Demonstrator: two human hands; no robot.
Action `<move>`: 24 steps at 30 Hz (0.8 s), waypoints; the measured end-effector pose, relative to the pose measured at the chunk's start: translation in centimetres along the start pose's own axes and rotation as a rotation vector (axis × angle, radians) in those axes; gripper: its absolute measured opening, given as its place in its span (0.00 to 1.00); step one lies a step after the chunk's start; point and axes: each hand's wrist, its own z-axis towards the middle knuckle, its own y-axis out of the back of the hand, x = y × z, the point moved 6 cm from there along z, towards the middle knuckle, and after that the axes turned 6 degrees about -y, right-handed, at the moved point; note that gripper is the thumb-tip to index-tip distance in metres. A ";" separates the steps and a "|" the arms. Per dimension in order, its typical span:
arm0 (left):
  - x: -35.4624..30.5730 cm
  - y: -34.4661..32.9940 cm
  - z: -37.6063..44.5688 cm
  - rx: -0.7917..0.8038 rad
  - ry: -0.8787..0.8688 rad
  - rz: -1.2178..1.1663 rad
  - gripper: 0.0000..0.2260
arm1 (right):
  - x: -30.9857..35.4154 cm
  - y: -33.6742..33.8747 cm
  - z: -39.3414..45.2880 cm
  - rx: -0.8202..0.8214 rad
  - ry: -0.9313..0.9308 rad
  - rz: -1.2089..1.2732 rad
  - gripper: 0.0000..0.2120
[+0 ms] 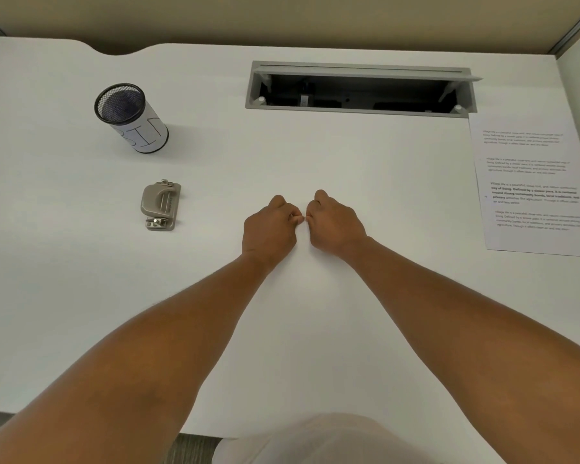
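While both bare forearms stretched out over the white counter (pixel 349 155), the left grip (pixel 271 226) and the right grip (pixel 335 224) met side by side. They lay on the person's side of the open cable hatch (pixel 362 105), below its left half. Each grip was curled into a loose fist with the thumb pressed against the forefinger, and the pinched tips of the two all but touched. A pale speck showed where they met, too small to tell from a fingernail, so I could not tell whether anything was pinched there.

The hole punch (pixel 161 204) lay flat on the counter, out past the hatch's left end and nearer the person. It sat to the left of the left grip, about level with its knuckles and well apart from it. Neither grip touched it.

The printed sheet (pixel 529 182) lay flat just below the hatch's right end, its top corner almost at the grey frame. It was to the right of the right grip and farther from it than the punch was from the left one.

A mesh cup (pixel 144 132) wrapped in hand-lettered white paper stood left of the hatch, beyond the punch.
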 end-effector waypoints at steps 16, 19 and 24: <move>1.3 -0.2 0.7 0.011 0.108 -0.219 0.08 | -1.7 0.6 0.5 0.078 -0.224 0.443 0.05; 2.1 0.0 0.9 0.001 0.199 -0.352 0.09 | -2.4 1.1 0.7 0.029 -0.267 0.575 0.05; 3.2 0.3 0.7 -0.028 0.227 -0.445 0.06 | -3.2 0.7 0.8 -0.003 -0.299 0.673 0.03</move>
